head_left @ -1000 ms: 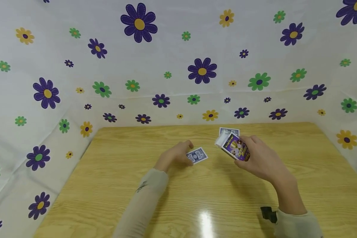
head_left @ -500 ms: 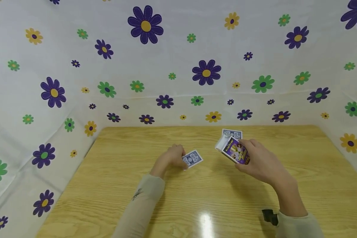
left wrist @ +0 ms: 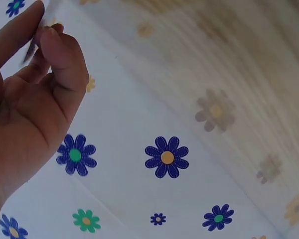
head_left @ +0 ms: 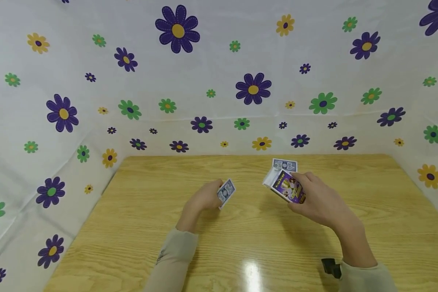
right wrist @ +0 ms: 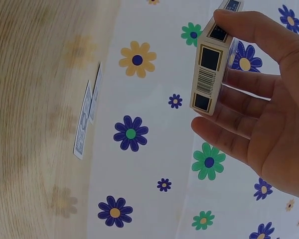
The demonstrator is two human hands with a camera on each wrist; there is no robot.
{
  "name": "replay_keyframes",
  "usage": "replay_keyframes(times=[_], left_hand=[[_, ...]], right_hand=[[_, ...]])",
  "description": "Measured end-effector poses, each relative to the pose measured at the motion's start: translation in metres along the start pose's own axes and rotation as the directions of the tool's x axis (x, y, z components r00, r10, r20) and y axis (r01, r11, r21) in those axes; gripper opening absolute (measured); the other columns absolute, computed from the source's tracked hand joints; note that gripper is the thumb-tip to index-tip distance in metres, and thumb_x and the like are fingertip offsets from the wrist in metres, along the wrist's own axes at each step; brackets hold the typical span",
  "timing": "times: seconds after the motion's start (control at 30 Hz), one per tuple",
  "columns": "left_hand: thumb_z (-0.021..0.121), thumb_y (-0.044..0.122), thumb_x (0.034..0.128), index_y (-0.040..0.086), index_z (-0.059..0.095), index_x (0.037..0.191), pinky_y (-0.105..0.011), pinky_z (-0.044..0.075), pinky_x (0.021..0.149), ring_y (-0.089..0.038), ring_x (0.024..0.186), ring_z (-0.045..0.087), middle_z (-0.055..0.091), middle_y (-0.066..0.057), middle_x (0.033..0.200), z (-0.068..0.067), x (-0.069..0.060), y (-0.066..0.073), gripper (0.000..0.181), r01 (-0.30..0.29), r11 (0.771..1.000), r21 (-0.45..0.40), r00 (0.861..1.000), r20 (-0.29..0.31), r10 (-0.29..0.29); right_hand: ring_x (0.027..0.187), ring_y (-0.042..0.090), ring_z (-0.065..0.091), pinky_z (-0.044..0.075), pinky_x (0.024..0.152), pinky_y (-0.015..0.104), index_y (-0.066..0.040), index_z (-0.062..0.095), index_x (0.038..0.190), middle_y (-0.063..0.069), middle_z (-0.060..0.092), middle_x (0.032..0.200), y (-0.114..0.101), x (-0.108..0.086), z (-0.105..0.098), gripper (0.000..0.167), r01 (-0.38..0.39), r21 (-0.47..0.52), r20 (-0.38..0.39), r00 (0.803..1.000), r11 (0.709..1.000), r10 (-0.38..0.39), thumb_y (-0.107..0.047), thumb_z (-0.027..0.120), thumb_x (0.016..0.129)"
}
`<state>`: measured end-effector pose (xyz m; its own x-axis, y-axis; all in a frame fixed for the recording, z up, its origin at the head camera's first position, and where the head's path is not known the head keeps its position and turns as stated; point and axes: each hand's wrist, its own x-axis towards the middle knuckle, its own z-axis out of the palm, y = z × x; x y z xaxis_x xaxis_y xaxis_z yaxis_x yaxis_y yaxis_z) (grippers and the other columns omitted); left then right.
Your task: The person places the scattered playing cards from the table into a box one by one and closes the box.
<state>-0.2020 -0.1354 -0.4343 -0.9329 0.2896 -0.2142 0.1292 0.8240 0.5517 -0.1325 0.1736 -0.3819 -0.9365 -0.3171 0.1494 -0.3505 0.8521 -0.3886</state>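
In the head view my left hand [head_left: 203,198] pinches a blue-backed playing card [head_left: 226,191] by its left side, tilted up over the table. I cannot tell whether it is one card or more. The left wrist view shows only a thin blurred edge between thumb and fingers. My right hand [head_left: 320,201] grips a purple card box [head_left: 290,186] above the table. Its white top flap [head_left: 271,177] stands open towards the left. Seen from the right wrist, the box's end [right wrist: 208,74] carries a barcode. Behind the box, blue-backed cards [head_left: 285,164] lie on the table, partly hidden.
The wood-grain table [head_left: 160,178] has a glare spot near its front. A flower-printed white cloth [head_left: 211,69] rises behind it and along both sides. A black strap piece [head_left: 330,266] shows beside the right sleeve. In the right wrist view, two cards [right wrist: 81,127] overlap on the table.
My left hand has drawn the card leftward and tipped it up more steeply. My right hand and the card box have hardly moved.
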Motion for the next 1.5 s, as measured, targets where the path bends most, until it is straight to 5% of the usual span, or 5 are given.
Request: replay_keyframes(times=[0.4,0.9,1.1,1.23,1.5], left_hand=[[0.067,0.007,0.0916,0.005,0.059,0.124,-0.029,0.046,0.061,-0.021,0.075,0.054,0.059,-0.01,0.092,-0.019,-0.023,0.008,0.033,-0.053,0.98,-0.191,0.992,-0.124,0.03],[0.06,0.007,0.0982,0.006,0.056,0.116,-0.02,0.042,0.047,-0.017,0.057,0.054,0.06,-0.015,0.092,-0.041,-0.049,0.028,0.018,-0.288,0.8,-0.526,0.955,-0.219,0.2],[0.051,0.009,0.103,0.004,0.061,0.11,-0.02,0.043,0.05,-0.019,0.064,0.054,0.062,-0.013,0.097,-0.041,-0.051,0.03,0.013,-0.298,0.782,-0.548,0.952,-0.234,0.198],[0.053,0.006,0.1011,0.003,0.061,0.115,-0.024,0.052,0.06,-0.026,0.075,0.06,0.062,-0.016,0.106,-0.043,-0.053,0.033,0.016,-0.304,0.744,-0.595,0.95,-0.242,0.196],[0.057,-0.005,0.0954,0.001,0.057,0.129,-0.038,0.059,0.077,-0.028,0.089,0.067,0.059,-0.016,0.126,-0.043,-0.057,0.039,0.034,-0.37,0.712,-0.597,0.929,-0.244,0.278]], right_hand=[[0.098,0.027,0.058,0.053,0.076,0.041,0.0,0.045,0.143,0.024,0.054,0.132,-0.002,0.001,0.002,0.077,-0.016,-0.002,0.021,1.0,1.0,0.016,-0.028,0.08,0.08],[0.104,0.032,0.059,0.055,0.08,0.046,0.0,0.047,0.142,0.026,0.052,0.135,-0.01,0.001,0.005,0.075,-0.002,-0.022,0.033,0.999,1.0,0.002,-0.026,0.08,0.08],[0.102,0.029,0.06,0.055,0.079,0.044,-0.002,0.047,0.142,0.023,0.054,0.133,-0.015,0.001,0.007,0.075,0.024,-0.023,0.025,0.999,0.999,-0.024,-0.027,0.081,0.08],[0.101,0.028,0.06,0.055,0.078,0.041,-0.001,0.048,0.141,0.021,0.057,0.13,-0.018,0.001,0.007,0.074,0.052,-0.028,0.014,0.999,0.998,-0.052,-0.026,0.081,0.08],[0.086,0.018,0.056,0.05,0.068,0.03,-0.002,0.048,0.141,0.015,0.059,0.118,-0.022,0.0,0.009,0.074,0.057,-0.039,0.025,0.998,0.998,-0.056,-0.026,0.081,0.079]])
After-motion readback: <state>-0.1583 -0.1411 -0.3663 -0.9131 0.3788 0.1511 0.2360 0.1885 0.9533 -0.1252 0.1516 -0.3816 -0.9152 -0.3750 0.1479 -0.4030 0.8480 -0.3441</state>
